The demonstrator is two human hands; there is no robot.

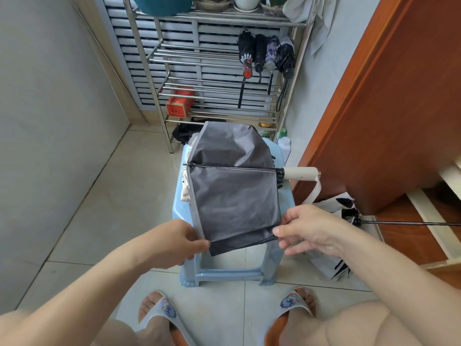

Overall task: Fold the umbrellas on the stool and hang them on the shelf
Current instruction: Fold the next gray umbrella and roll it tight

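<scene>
Four umbrellas (265, 54) already hang on the shelf (174, 53); my left hand (178, 242) and right hand (308, 229) pinch the grey umbrella (234, 186) panel on the stool (183, 196), folding unfinished, hanging left

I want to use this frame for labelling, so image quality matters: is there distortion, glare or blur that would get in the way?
Head view: wide-angle bending is strong, the door frame and shelf posts lean and curve; soft daylight, only faint shadows under the stool; mild sheen on the floor tiles; the grey umbrella and both hands, left and right, look sharp.
</scene>
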